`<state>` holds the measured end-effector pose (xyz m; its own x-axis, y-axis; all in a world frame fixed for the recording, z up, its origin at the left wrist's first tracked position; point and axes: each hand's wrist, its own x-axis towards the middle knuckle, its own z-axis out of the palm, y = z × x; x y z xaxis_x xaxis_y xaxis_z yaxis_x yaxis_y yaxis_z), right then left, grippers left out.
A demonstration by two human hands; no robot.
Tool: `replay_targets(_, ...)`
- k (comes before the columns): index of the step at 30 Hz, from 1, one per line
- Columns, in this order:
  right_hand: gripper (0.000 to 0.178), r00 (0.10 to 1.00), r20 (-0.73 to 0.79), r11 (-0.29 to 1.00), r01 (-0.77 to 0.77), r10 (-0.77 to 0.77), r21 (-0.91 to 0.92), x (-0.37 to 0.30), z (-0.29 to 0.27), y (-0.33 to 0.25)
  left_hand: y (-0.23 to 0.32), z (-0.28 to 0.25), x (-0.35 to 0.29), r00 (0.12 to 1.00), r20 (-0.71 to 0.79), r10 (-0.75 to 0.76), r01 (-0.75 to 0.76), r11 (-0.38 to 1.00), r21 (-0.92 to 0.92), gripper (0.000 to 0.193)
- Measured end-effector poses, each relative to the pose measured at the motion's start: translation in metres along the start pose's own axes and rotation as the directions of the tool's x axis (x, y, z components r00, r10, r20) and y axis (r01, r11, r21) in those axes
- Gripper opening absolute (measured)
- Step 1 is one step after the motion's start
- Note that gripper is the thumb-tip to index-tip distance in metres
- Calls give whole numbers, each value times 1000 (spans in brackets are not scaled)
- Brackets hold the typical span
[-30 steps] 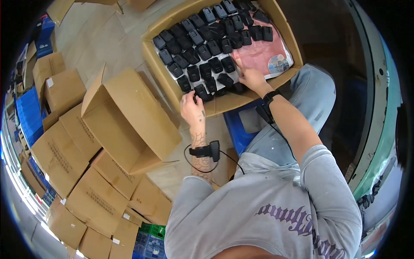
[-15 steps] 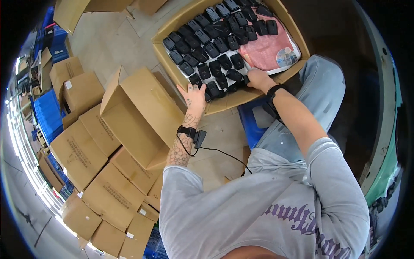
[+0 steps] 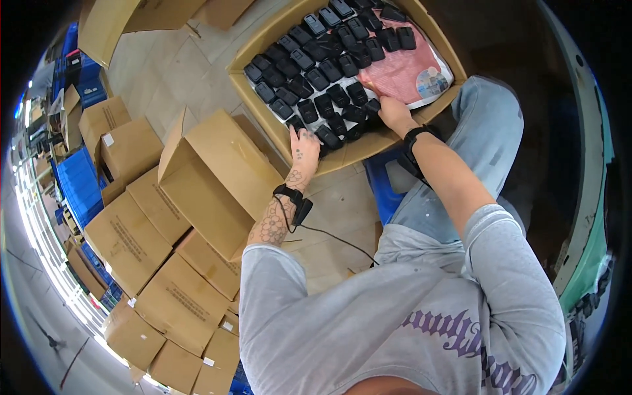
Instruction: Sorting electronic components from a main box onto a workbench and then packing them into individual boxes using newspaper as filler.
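An open cardboard box [image 3: 245, 97] holds several rows of small black plastic devices [image 3: 324, 105] on white sheeting, with pink bubble wrap [image 3: 395, 64] on its right side. Over the near left corner reaches my left hand [image 3: 305, 150], its fingers stretched out against the nearest devices. It appears to hold nothing, though the fingertips are partly lost among the black shapes. By the near wall, right of the middle, my right hand [image 3: 395, 115] has its fingers closed on a black device [image 3: 372, 106] at the end of the nearest row.
An open cardboard carton [image 3: 217, 178] lies left of the box, beside stacked closed cartons [image 3: 128, 237]. A blue stool [image 3: 383, 184] stands under the box's near side, close to my knee. Blue crates [image 3: 78, 178] line the far left. A cable [image 3: 339, 243] runs from my left wrist strap.
My left hand has drawn its spread fingers closer together and shifted slightly right. My right hand stays at the near row, and the device at its fingers shows more. The view has shifted slightly.
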<state>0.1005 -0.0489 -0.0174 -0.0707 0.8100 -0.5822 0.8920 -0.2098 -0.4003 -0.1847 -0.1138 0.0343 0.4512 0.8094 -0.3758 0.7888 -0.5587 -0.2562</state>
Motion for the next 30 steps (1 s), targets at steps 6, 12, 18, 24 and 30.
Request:
replay_targets(6,28,986,108,992,127,-124,-19,-3,-9,6,-16,4,9,970,215,116,-44,948,-316,32)
replay_targets(12,26,993,81,995,93,-90,-29,-5,-9,-1,-26,-13,19,943,332,1,154,884,-442,43)
replay_targets(18,30,993,61,994,99,-101,38,2,3,8,-1,-30,0,953,247,-175,273,850,-451,35)
replay_targets(24,27,991,97,995,87,-91,45,3,7,12,37,-43,26,945,-145,-293,119,721,-683,38)
replay_targets(30,51,966,175,980,177,-190,87,-10,-52,-9,63,-22,44,936,-167,-310,142,767,-625,34)
